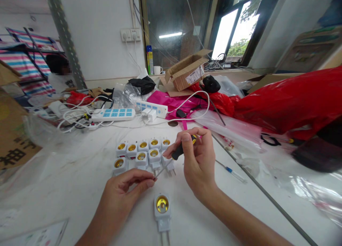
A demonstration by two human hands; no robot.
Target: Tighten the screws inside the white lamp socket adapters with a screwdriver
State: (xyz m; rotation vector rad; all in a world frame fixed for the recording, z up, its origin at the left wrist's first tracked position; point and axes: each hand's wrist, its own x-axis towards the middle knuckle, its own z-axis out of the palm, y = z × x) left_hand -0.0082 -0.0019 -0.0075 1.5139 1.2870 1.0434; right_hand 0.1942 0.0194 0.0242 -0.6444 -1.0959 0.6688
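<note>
My right hand (199,160) is closed around the black and yellow handle of a screwdriver (178,152), whose thin shaft slants down to the left. At the shaft's tip, my left hand (130,187) pinches with thumb and forefinger; whether a small part sits there too is hidden. Just below the hands a white plug-in lamp socket (162,210) lies on the table, gold threaded opening up and two pins toward me. Beyond my left hand stand several more such lamp sockets (141,157) in rough rows, some partly covered by my right fingers.
Blue-and-white power strips (113,114) with tangled white cables lie at the back of the white table (88,189). A tester screwdriver (231,171) rests right of my right hand. Red plastic bags (288,96) and a cardboard box (187,73) crowd the far side. A person sits far left.
</note>
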